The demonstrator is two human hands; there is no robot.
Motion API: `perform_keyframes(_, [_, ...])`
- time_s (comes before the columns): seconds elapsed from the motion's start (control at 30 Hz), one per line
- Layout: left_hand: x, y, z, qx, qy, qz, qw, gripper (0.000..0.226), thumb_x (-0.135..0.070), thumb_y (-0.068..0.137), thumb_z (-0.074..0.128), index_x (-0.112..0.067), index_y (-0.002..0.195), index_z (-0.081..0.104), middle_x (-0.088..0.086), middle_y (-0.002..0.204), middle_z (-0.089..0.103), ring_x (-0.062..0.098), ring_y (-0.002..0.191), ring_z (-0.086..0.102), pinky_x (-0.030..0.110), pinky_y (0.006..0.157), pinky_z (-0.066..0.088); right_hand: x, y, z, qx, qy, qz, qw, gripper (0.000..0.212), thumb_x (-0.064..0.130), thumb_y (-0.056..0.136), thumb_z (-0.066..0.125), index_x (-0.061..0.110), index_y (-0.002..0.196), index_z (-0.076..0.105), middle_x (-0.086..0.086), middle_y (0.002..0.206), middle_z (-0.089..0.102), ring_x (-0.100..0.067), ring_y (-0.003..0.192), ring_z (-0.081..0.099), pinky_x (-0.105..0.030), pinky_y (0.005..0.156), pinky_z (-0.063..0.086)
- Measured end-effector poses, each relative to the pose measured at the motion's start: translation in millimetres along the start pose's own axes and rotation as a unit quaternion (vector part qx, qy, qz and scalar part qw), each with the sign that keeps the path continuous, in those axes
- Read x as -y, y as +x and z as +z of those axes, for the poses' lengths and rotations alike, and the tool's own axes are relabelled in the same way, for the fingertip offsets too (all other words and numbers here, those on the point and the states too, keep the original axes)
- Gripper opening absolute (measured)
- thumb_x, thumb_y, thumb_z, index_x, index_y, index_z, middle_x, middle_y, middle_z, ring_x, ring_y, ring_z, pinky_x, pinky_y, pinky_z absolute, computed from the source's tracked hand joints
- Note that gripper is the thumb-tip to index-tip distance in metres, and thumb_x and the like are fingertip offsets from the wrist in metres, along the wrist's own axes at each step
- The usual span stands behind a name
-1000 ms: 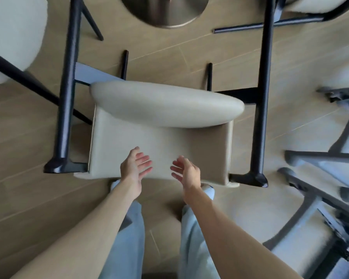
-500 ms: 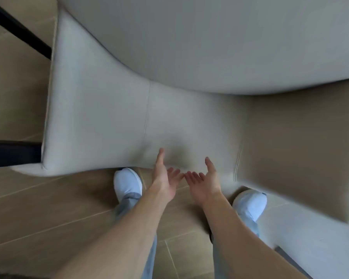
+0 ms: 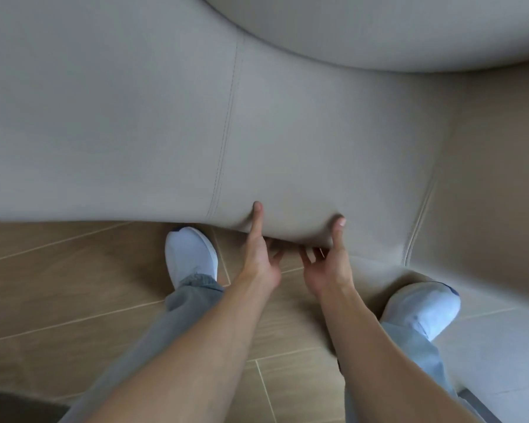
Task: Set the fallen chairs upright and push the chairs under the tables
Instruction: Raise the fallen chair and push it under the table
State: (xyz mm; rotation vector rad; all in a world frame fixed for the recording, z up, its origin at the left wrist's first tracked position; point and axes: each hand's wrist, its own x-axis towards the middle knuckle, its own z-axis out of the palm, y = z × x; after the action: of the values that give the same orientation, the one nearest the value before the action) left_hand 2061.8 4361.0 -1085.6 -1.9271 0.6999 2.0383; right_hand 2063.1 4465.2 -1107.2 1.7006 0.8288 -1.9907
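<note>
Your left hand point(image 3: 261, 257) and right hand point(image 3: 326, 265) both pinch the beige chair's point(image 3: 165, 132) lower edge, thumbs on top, fingers curled beneath. Two hands, one chair, two white shoes at 8 and 4 o'clock.

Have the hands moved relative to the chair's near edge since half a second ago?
Yes. The left hand and right hand have closed onto the beige chair: thumbs now on top of its edge, fingers curled under it, where before they hovered open just short.

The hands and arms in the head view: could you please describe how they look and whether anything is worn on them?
Both arms are bare to the frame edge: no sleeves, watch, bracelets or gloves. The left hand and right hand show no rings on the parts in view; the right thumbnail looks short and unpainted. Most fingers are hidden under the chair's edge.
</note>
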Motion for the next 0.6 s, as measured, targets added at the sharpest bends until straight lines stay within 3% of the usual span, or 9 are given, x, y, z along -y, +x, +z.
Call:
perform_keyframes(0.1, [0,7,-3,0.001,-0.054,0.012,0.998,0.081,-0.05,0.06,0.082,-0.018,0.131,0.063,0.001,0.116,0.075,0.018,0.113,0.065,0.041,0.103,0.05,-2,6,-3,0.022,0.049,-0.004,0.999,0.055,0.051,0.076,0.074,0.017,0.117,0.06,-0.005,0.131,0.06,-0.02,0.112,0.059,-0.045,0.111,0.043])
perform_keyframes(0.2, [-3,14,-4,0.006,-0.111,0.026,0.993,0.082,-0.034,0.058,0.086,-0.019,0.135,0.06,0.004,0.124,0.07,0.02,0.119,0.062,0.044,0.108,0.047,-1,6,1,0.019,0.085,-0.011,0.996,0.065,0.044,0.068,0.08,0.019,0.125,0.061,-0.004,0.128,0.064,-0.022,0.116,0.06,-0.046,0.112,0.042])
perform_keyframes(0.33, [-7,16,0,0.001,-0.122,0.024,0.992,0.07,-0.022,0.064,0.086,-0.019,0.13,0.063,0.004,0.126,0.069,0.021,0.12,0.062,0.043,0.109,0.046,8,3,1,0.038,0.103,-0.015,0.994,0.063,0.031,0.071,0.079,0.017,0.13,0.062,-0.006,0.128,0.068,-0.025,0.123,0.059,-0.046,0.113,0.04])
perform_keyframes(0.47, [-14,16,-5,0.008,-0.121,0.028,0.992,0.05,-0.016,0.064,0.086,-0.019,0.111,0.069,-0.001,0.112,0.076,0.016,0.118,0.064,0.037,0.11,0.046,9,1,1,0.039,0.087,-0.015,0.995,0.056,0.03,0.072,0.079,0.019,0.126,0.065,-0.005,0.128,0.068,-0.025,0.125,0.058,-0.047,0.114,0.039])
perform_keyframes(0.6, [-16,7,-13,0.024,-0.078,0.045,0.996,0.058,-0.021,0.056,0.089,-0.021,0.11,0.07,-0.008,0.109,0.077,0.008,0.118,0.064,0.03,0.111,0.042,10,-10,-1,0.028,0.075,-0.028,0.996,0.056,0.032,0.071,0.081,0.019,0.124,0.066,-0.004,0.127,0.068,-0.023,0.121,0.06,-0.043,0.111,0.043])
